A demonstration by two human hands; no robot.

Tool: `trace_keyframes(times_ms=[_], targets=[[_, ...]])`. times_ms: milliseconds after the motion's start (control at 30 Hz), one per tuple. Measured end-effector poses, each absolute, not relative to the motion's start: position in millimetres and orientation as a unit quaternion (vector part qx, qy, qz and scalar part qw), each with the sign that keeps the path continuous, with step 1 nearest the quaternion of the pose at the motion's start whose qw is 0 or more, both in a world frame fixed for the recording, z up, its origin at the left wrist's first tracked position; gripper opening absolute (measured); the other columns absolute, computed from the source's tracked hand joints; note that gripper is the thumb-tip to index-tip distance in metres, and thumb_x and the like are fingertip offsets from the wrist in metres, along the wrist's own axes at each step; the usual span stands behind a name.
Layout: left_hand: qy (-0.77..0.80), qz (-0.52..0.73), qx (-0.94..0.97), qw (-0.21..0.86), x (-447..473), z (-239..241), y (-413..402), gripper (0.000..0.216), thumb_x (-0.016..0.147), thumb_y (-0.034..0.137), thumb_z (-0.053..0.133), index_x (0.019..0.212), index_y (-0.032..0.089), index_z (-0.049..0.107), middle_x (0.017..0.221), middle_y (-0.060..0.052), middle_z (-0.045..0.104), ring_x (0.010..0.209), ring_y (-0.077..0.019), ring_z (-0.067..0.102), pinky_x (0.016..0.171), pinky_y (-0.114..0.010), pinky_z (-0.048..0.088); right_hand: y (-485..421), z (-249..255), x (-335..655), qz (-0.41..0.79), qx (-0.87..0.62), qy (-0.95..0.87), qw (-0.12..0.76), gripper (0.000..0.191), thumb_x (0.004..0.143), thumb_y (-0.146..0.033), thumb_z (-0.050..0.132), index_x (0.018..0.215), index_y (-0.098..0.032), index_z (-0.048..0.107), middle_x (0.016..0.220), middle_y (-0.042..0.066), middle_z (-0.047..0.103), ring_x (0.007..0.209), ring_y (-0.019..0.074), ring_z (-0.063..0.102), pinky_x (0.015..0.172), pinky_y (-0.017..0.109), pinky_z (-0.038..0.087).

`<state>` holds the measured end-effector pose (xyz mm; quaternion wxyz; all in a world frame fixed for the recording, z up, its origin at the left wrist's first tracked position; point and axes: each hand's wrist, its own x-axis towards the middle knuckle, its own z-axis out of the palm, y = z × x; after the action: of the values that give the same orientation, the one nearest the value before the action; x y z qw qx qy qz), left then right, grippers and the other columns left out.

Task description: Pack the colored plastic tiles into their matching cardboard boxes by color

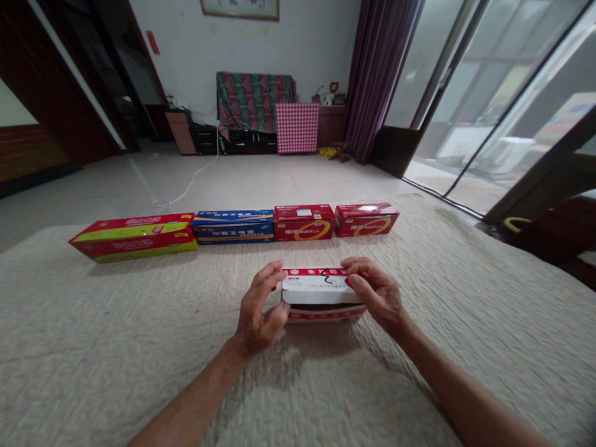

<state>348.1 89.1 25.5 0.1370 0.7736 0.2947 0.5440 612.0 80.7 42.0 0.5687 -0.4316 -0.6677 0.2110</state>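
Head view: left hand [259,308] and right hand [379,293], both half-curled, hold opposite ends of a red-and-white box [316,294].

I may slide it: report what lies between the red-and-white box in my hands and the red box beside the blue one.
In the head view, only bare cream cover lies between the red-and-white box and the red box.
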Motion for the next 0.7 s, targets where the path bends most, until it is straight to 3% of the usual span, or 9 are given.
trace_keyframes(times_ms=[133, 333, 700], targets=[[0.272, 0.522, 0.798, 0.128, 346.6, 28.0, 89.6, 0.047, 0.085, 0.020, 0.055, 0.132, 0.020, 0.054, 0.140, -0.016, 0.056, 0.131, -0.0301, 0.053, 0.107, -0.049, 0.046, 80.7, 44.5, 611.7, 0.193, -0.433, -0.680, 0.559, 0.013, 0.092, -0.031, 0.058, 0.084, -0.023, 0.066, 0.103, 0.006, 0.069, 0.098, 0.0211, 0.064, 0.087, 0.037, 0.050], [0.289, 0.525, 0.796, 0.086, 349.2, 27.7, 90.2, 0.034, 0.091, 0.016, 0.051, 0.124, 0.020, 0.059, 0.131, -0.014, 0.063, 0.124, -0.0255, 0.058, 0.104, -0.044, 0.049, 78.5, 47.5, 609.5, 0.185, -0.451, -0.679, 0.549, 0.016, 0.092, -0.032, 0.057, 0.082, -0.023, 0.066, 0.101, 0.007, 0.069, 0.096, 0.0225, 0.065, 0.087, 0.039, 0.051], [0.281, 0.517, 0.806, 0.064, 349.9, 27.3, 90.3, 0.029, 0.090, 0.014, 0.051, 0.116, 0.019, 0.061, 0.129, -0.014, 0.063, 0.121, -0.0251, 0.059, 0.102, -0.044, 0.051, 75.5, 46.8, 608.9, 0.201, -0.448, -0.677, 0.548, 0.010, 0.090, -0.024, 0.056, 0.089, -0.024, 0.066, 0.104, 0.006, 0.068, 0.099, 0.0223, 0.064, 0.088, 0.039, 0.050]])
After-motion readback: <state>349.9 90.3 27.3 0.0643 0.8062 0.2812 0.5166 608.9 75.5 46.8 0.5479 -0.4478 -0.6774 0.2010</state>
